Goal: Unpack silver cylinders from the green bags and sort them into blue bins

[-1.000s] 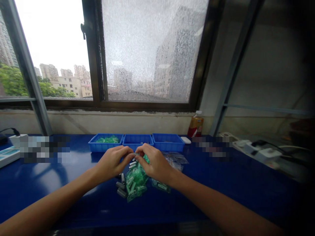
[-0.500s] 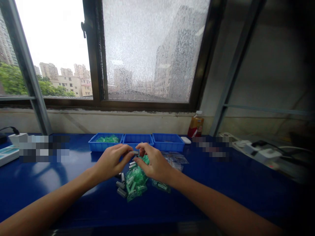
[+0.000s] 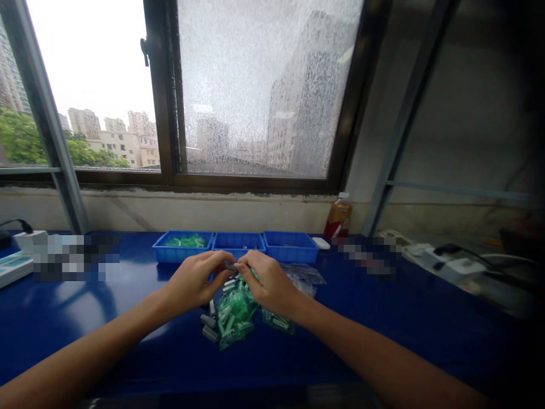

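Note:
My left hand (image 3: 198, 276) and my right hand (image 3: 268, 282) meet above a pile in the middle of the blue table. Between their fingertips is a small grey piece (image 3: 231, 265), mostly hidden; the left fingers pinch it. My right thumb and fingers are pressed together at its right end. Below the hands lie green plastic bags (image 3: 236, 312) and several small grey metal blocks (image 3: 210, 333). Another green bag (image 3: 279, 322) is under my right wrist, with clear plastic bags (image 3: 303, 275) behind it.
Three blue trays stand behind the hands: the left tray (image 3: 160, 254) holds green pieces, beside a middle tray (image 3: 238, 234) and a right tray (image 3: 293, 255). A bottle (image 3: 338, 217) and a white case (image 3: 321, 243) are at the right. Power strips (image 3: 455, 271) lie farther right.
My right fingers have closed and moved slightly left onto the small piece; before, they were spread apart. My left hand has barely moved.

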`<control>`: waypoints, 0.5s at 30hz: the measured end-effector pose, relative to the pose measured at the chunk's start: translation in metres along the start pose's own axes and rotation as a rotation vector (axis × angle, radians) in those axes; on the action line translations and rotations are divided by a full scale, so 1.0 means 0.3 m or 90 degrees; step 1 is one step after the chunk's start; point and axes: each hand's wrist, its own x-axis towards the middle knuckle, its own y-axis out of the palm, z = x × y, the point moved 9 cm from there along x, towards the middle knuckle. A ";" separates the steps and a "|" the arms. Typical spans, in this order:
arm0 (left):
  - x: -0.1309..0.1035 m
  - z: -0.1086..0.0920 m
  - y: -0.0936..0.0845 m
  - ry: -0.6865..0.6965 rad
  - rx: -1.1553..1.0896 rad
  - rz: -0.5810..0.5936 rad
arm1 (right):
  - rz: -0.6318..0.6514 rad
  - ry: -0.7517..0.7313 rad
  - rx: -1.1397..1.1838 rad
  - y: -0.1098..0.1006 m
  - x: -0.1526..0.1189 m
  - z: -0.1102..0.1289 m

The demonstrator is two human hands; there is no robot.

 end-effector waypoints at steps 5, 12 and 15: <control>0.003 -0.008 -0.009 0.007 -0.007 0.001 | -0.009 0.037 0.022 -0.002 -0.008 -0.016; 0.006 -0.018 0.007 0.013 0.015 0.047 | 0.008 -0.002 -0.002 0.006 -0.003 -0.002; 0.004 -0.007 0.006 -0.006 0.000 0.035 | 0.003 0.001 -0.019 0.003 0.000 -0.004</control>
